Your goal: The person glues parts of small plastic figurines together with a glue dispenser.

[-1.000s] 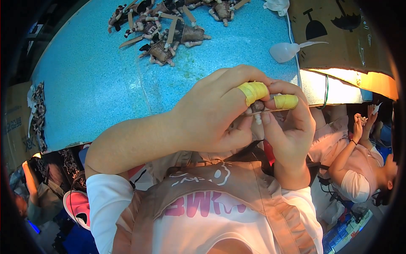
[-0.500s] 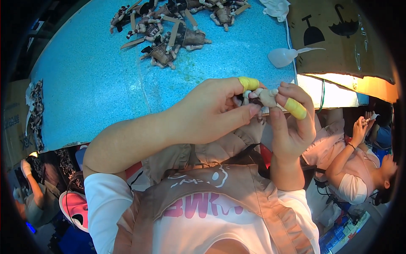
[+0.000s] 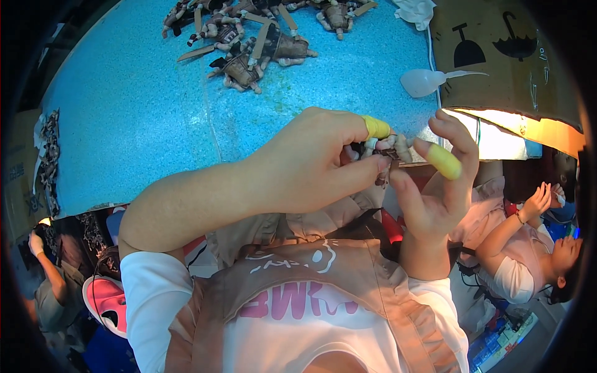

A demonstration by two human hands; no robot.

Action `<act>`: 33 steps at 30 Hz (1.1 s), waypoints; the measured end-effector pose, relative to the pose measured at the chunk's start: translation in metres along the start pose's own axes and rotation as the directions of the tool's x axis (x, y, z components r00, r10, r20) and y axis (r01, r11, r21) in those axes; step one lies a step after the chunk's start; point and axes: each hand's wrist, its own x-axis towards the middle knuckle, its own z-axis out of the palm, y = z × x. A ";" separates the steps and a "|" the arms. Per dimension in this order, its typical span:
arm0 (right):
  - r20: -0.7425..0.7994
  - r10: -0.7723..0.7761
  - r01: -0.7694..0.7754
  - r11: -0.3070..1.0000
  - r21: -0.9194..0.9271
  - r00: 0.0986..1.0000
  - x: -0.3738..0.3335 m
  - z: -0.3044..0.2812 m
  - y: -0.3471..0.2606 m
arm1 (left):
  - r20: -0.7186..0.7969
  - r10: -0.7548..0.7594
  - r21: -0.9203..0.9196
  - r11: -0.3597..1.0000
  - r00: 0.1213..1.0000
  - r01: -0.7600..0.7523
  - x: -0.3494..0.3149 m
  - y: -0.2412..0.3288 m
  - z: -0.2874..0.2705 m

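Observation:
My left hand (image 3: 329,146) is closed, pinching a small doll-like figurine (image 3: 403,149) between its thumb and its index finger, which has yellow tape round it. The figurine has pale limbs and dark brown parts; my fingers hide some of it. Close to its right side is my right hand (image 3: 438,186), with thumb and fingers apart and yellow tape round one finger. Its fingertips are very near the figurine; whether one touches cannot be made out. Beyond my hands, several similar brown-clothed figurines (image 3: 241,69) lie in a heap on the blue tabletop (image 3: 143,124), with flat wooden sticks (image 3: 260,45) among them.
A translucent squeeze bottle (image 3: 421,82) with a thin spout lies at the right, by a cardboard sheet (image 3: 491,81). White crumpled tissue (image 3: 415,11) sits behind it. More dark pieces (image 3: 50,155) line the left edge. A co-worker (image 3: 513,248) sits at the right, another person (image 3: 56,289) at the left.
My right hand's fingers have spread and drawn back from the figurine. My left hand keeps its pinch, the figurine slightly turned. The whole view has shifted a little.

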 end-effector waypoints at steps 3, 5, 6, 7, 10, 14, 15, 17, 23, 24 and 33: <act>0.031 -0.086 0.090 0.989 -0.119 0.996 -0.003 0.002 0.007 | 0.000 -0.015 -0.016 1.000 1.000 0.015 0.000 0.001 -0.001; -0.008 -0.124 0.123 0.988 -0.096 0.992 -0.005 0.004 0.009 | -0.032 0.010 -0.109 0.994 0.999 -0.013 0.000 -0.007 0.005; -0.006 -0.125 0.124 0.988 -0.095 0.992 -0.007 0.005 0.009 | -0.067 0.032 -0.200 0.979 0.997 -0.045 -0.001 -0.010 0.007; -0.013 -0.116 0.115 0.991 -0.066 0.993 -0.009 0.006 0.009 | -0.069 0.032 -0.201 0.979 0.997 -0.045 -0.002 -0.011 0.008; -0.033 -0.108 0.106 0.993 -0.056 0.994 -0.013 0.011 0.010 | -0.104 0.019 -0.227 0.973 0.994 -0.043 -0.003 -0.011 0.008; -0.037 -0.137 0.133 0.987 -0.089 0.990 -0.016 0.009 0.011 | -0.078 0.140 -0.023 0.990 0.987 -0.142 -0.003 -0.007 0.001; -0.038 -0.135 0.131 0.987 -0.090 0.990 -0.017 0.009 0.012 | -0.058 0.200 0.021 0.980 0.978 -0.199 -0.002 -0.009 0.000; -0.027 -0.196 0.191 0.973 -0.126 0.980 -0.019 0.011 0.012 | -0.056 0.264 -0.018 0.964 0.963 -0.265 -0.001 -0.010 -0.001; -0.156 0.080 -0.016 0.928 0.373 0.985 -0.019 0.015 0.000 | -0.109 0.452 0.050 0.892 0.886 -0.449 0.005 -0.018 0.002; -0.158 0.081 -0.017 0.929 0.371 0.984 -0.018 0.011 -0.001 | -0.143 0.514 0.093 0.858 0.846 -0.506 0.007 -0.019 0.003; 0.114 0.101 -0.123 0.970 0.208 0.988 -0.012 -0.001 -0.002 | -0.107 0.558 0.148 0.827 0.823 -0.542 0.007 -0.017 0.002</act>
